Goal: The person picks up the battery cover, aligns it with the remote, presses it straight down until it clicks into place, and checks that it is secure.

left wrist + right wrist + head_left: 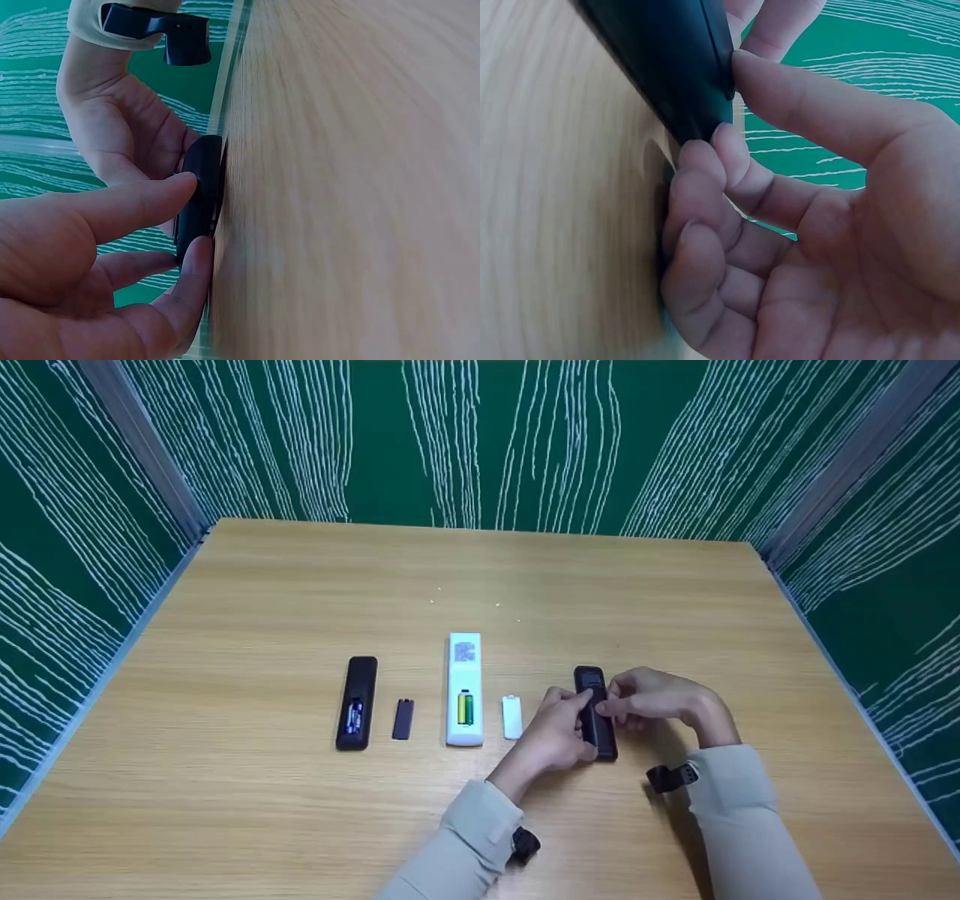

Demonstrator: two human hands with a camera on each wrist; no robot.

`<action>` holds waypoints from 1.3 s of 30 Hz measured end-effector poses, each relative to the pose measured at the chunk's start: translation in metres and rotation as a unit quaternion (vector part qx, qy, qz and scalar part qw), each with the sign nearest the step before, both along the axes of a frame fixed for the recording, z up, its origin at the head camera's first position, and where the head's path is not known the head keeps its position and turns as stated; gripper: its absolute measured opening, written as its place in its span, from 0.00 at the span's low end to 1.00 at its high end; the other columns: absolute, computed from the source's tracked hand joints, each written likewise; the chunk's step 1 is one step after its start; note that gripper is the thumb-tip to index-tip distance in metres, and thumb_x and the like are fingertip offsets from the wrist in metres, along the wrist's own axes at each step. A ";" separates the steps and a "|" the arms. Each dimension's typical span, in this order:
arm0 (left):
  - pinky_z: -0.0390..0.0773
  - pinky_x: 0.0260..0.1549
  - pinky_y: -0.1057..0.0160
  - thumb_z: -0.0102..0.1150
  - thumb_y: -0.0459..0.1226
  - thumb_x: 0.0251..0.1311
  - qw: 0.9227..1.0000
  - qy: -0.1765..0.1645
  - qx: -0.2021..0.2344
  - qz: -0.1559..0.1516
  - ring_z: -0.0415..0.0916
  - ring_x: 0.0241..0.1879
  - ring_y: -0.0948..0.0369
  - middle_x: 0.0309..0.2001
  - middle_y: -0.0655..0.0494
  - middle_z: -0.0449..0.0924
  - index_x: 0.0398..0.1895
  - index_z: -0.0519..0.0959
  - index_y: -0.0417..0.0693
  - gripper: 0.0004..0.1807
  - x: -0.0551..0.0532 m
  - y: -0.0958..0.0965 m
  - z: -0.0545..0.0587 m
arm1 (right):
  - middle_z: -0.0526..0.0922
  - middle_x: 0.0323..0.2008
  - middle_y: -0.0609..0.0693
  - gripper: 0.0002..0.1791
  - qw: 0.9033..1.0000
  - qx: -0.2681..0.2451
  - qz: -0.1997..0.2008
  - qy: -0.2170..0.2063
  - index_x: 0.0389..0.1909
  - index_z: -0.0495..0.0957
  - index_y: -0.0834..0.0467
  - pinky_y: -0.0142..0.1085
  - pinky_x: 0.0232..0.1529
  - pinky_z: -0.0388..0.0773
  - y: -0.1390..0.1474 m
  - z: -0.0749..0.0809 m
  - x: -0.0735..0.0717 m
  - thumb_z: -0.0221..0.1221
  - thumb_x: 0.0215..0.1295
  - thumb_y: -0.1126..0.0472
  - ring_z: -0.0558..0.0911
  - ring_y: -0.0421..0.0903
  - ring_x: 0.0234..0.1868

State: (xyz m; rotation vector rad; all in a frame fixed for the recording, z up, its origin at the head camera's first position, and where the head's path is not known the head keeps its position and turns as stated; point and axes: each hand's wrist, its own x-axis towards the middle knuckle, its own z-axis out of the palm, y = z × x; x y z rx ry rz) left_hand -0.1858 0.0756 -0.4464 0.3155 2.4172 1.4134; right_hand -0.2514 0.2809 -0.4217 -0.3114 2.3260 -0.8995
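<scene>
A black remote control lies back side up on the table at the right. My left hand grips it from its left side, with fingertips pressing its back and edge. At its right edge my right hand pinches it with thumb and curled fingers. In the right wrist view, the thumb meets the edge of a thin raised strip along the remote, perhaps its battery cover; the fingers partly hide it. The left wrist view shows the remote between both hands.
A white remote with two batteries in its bay lies mid-table, a white cover to its right. Farther left are another black remote with its bay uncovered and a dark cover. Green walls enclose the table.
</scene>
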 end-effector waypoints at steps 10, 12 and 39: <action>0.75 0.55 0.74 0.76 0.22 0.49 1.000 -0.005 0.006 0.005 0.71 0.51 0.64 0.66 0.54 0.67 0.81 0.66 0.44 0.52 0.000 0.000 -0.002 | 0.82 0.26 0.48 0.13 1.000 0.004 -0.002 0.004 0.34 0.79 0.59 0.33 0.32 0.81 -0.002 -0.002 0.000 0.66 0.71 0.53 0.81 0.44 0.28; 0.75 0.55 0.74 0.76 0.22 0.49 1.000 -0.006 0.005 0.005 0.71 0.51 0.64 0.66 0.54 0.67 0.81 0.66 0.44 0.52 0.000 0.000 -0.002 | 0.82 0.26 0.48 0.13 1.000 0.006 -0.001 0.004 0.34 0.79 0.59 0.33 0.32 0.81 -0.002 -0.001 0.000 0.66 0.71 0.53 0.81 0.44 0.29; 0.75 0.55 0.73 0.77 0.23 0.50 1.000 -0.009 -0.013 0.003 0.71 0.50 0.64 0.67 0.53 0.67 0.81 0.66 0.46 0.52 0.000 0.001 0.003 | 0.82 0.28 0.49 0.15 1.000 0.004 0.009 0.005 0.36 0.79 0.60 0.35 0.34 0.81 0.001 0.001 0.002 0.64 0.74 0.52 0.80 0.45 0.30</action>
